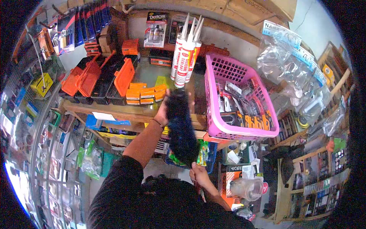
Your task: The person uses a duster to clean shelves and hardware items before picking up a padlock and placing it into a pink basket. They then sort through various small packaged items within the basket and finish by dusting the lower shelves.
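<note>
A black fluffy duster [179,126] stands tilted in front of me, its top end close below the silicone sealant tubes [185,63]. My right hand [199,174] is closed round the duster's lower end. Behind the upper part of the duster is my left hand [163,111], with skin showing on both sides of the black pile and most of its fingers hidden. Small orange-and-yellow boxes [145,94] lie stacked just left of that hand. The white sealant tubes stand upright in a tight group, nozzles up.
A pink basket [210,114] full of packaged goods stands at the right of the counter. Black cases with orange lids [125,76] line its left side. Clear plastic packs [282,65] hang at the right. Below are a clear plastic tub [246,189] and a glass-fronted display [42,168].
</note>
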`<control>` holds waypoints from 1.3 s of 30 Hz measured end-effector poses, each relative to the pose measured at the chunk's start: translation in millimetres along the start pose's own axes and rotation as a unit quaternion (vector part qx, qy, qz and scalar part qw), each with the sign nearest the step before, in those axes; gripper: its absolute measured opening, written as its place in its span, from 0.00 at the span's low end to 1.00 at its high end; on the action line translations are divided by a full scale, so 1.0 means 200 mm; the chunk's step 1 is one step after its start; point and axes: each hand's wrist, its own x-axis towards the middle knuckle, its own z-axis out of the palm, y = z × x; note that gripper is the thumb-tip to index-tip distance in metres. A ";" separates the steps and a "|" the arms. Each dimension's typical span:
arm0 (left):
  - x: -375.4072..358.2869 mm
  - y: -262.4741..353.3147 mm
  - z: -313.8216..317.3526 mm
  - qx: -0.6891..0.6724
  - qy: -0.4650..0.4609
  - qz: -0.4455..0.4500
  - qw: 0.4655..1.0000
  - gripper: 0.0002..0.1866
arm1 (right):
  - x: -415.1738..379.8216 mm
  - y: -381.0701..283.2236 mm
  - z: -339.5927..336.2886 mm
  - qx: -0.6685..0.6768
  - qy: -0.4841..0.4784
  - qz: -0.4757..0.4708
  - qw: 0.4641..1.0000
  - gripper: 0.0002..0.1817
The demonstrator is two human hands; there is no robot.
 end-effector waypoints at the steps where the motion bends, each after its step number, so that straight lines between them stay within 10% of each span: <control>1: 0.01 0.03 -0.01 -0.014 0.024 -0.035 0.999 0.32 | 0.01 0.00 0.00 0.043 0.033 -0.001 0.999 0.26; 35: 0.04 0.01 -0.13 -0.075 -0.051 -0.026 0.996 0.28 | 0.03 0.07 -0.01 0.008 0.043 0.032 0.999 0.27; 39: 0.03 0.02 -0.04 -0.130 -0.061 -0.075 0.987 0.29 | 0.05 0.10 -0.01 -0.104 0.005 -0.071 0.992 0.27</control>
